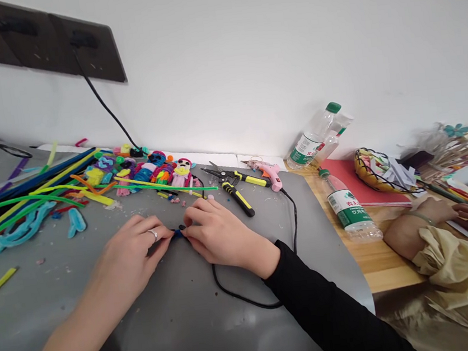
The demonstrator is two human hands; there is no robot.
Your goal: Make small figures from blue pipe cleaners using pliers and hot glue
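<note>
Between my two hands is a small dark blue piece of pipe cleaner (177, 233), mostly covered by fingertips. My left hand (135, 249), with a ring on one finger, pinches its left end. My right hand (217, 233) has thumb and fingers closed on the other end, where a small dark bit also shows. Just beyond the hands lie several colourful pipe-cleaner dolls (181, 173) in a row. Black-and-yellow pliers (235, 189) rest past my right hand, beside a pink glue gun (270, 172).
Loose pipe cleaners (18, 206) pile up at the left on the grey mat (171, 329). The glue gun's black cord (248, 300) loops by my right forearm. Plastic bottles (350, 207) and a basket of paper strips (379, 170) stand right, near another person's hands (428, 215).
</note>
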